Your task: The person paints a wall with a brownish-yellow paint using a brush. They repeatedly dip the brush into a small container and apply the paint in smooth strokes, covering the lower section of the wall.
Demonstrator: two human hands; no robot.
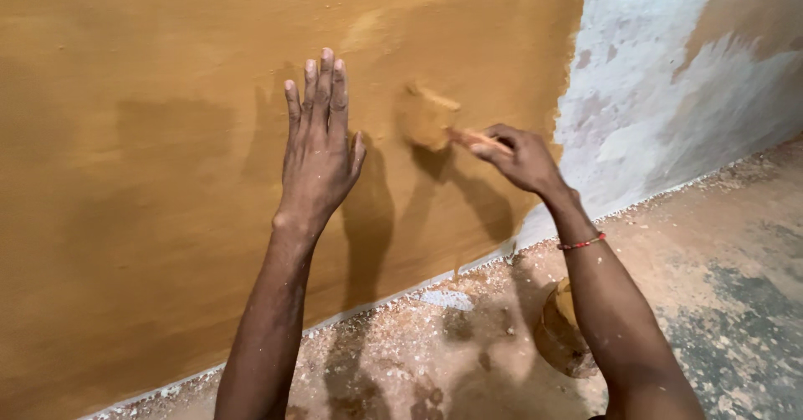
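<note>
- Most of frame filled by wall (167,219), coated ochre-yellow from left edge to a ragged vertical boundary right of centre; darker, wetter-looking patches around both hands.
- Beyond boundary, bare patch (669,94) of wall: whitish, mottled with grey and tan, receding toward upper right.
- Below wall, floor (711,244): dusty, pale, strewn with white crumbs along wall foot, grey-green stains at lower right.
- Partly hidden behind right forearm, on floor, bowl (556,336): rounded, smeared same ochre colour; contents not discernible.
- Left hand (318,156): fully open, flat, palm pressed against painted wall, fingers close together pointing up, thumb out to right; holding nothing.
- Right hand (523,159): closed in a pinch-like grip around handle of brush, knuckles up, just left of paint boundary; red thread band (581,242) at wrist.
- Brush (439,123): paint-loaded head pressed to wall between both hands, nearer right one, at about height of left palm. Long axis close to horizontal, slightly tilted: handle end lower right inside fingers, head end upper left. Head pointing left, toward left hand, well apart from it. Head and handle coated ochre, blending with wall; bristle detail blurred, shadow cast directly below.
</note>
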